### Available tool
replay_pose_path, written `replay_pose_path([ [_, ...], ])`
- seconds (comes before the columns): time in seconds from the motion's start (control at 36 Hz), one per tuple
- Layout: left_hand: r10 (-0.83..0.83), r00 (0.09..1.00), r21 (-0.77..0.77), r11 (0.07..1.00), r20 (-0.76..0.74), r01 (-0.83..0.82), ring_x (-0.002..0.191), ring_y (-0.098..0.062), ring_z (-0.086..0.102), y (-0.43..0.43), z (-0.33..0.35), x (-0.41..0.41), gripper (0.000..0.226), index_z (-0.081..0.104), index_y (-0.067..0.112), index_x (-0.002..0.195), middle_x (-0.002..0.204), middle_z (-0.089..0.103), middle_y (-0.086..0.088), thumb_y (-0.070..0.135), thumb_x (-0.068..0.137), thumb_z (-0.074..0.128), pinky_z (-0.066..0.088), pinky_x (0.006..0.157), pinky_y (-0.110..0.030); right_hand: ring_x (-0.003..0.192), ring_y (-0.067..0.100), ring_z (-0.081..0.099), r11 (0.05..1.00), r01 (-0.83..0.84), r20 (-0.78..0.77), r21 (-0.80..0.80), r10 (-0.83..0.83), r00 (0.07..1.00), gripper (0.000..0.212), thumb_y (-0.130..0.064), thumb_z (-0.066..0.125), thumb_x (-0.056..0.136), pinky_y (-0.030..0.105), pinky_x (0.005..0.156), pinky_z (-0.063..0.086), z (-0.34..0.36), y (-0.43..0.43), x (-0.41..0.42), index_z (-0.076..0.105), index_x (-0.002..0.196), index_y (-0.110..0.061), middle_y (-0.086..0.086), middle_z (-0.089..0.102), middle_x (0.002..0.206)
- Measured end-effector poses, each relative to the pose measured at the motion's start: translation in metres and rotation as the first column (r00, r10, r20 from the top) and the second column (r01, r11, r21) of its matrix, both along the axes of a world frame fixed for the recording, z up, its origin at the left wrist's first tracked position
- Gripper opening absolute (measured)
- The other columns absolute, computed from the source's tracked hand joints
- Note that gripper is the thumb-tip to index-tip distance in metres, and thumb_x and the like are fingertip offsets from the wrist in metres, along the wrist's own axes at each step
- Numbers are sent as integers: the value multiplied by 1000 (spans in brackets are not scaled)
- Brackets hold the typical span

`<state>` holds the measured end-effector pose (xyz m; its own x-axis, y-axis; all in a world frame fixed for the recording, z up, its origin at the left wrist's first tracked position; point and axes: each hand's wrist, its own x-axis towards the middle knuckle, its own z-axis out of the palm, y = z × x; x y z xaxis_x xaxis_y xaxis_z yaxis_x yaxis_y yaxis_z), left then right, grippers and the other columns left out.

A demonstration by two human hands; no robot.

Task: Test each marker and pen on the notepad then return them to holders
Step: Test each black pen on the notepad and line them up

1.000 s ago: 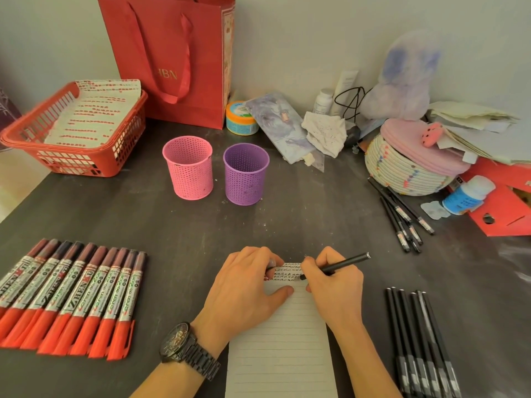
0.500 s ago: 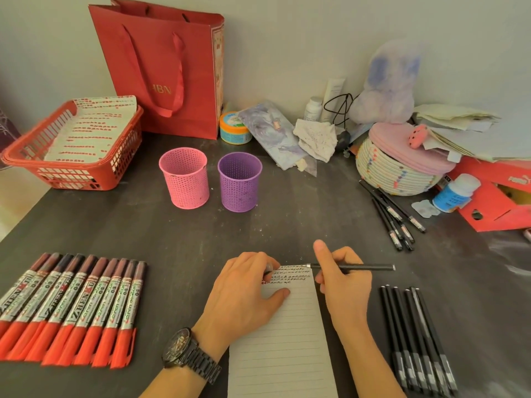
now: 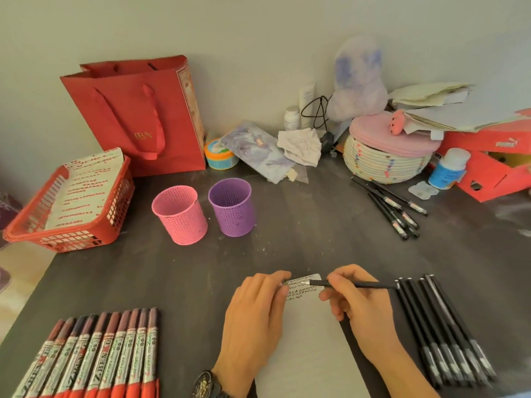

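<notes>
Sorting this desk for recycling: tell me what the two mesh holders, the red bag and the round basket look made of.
Pink holder and purple holder: likely moulded plastic, matte; uniform colour, regular small holes. Red bag: paper or card, slight sheen; crisp folds, ribbon-like handles. Round basket: seemingly coiled rope, soft and matte, with coloured stitches; its pink lid looks textile.
</notes>
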<state>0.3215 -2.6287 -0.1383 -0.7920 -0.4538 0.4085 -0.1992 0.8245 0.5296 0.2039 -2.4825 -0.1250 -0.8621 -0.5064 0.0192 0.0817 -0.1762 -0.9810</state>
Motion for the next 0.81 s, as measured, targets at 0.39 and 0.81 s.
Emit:
replay_pose_path([
  [0.39, 12, 1000, 158, 987, -10, -10, 97, 11, 59, -7, -7, 2, 28, 54, 51, 117, 110, 57, 40, 53, 89, 55, 43, 81, -3, 46, 16, 53, 997, -40, 4, -68, 41, 999, 19, -33, 72, 78, 22, 44, 41, 0, 3, -3, 73, 78, -14, 16, 67, 64],
  [0.81, -4, 1000, 166, 986, 8, 3, 86, 0, 63, -7, -11, 5, 28, 59, 48, 113, 92, 67, 25, 55, 85, 60, 51, 72, -14, 50, 13, 58, 991, -100, -127, 89, 111, 986, 8, -14, 72, 91, 21, 47, 45, -1, 2, 0, 74, 83, -17, 13, 71, 68],
])
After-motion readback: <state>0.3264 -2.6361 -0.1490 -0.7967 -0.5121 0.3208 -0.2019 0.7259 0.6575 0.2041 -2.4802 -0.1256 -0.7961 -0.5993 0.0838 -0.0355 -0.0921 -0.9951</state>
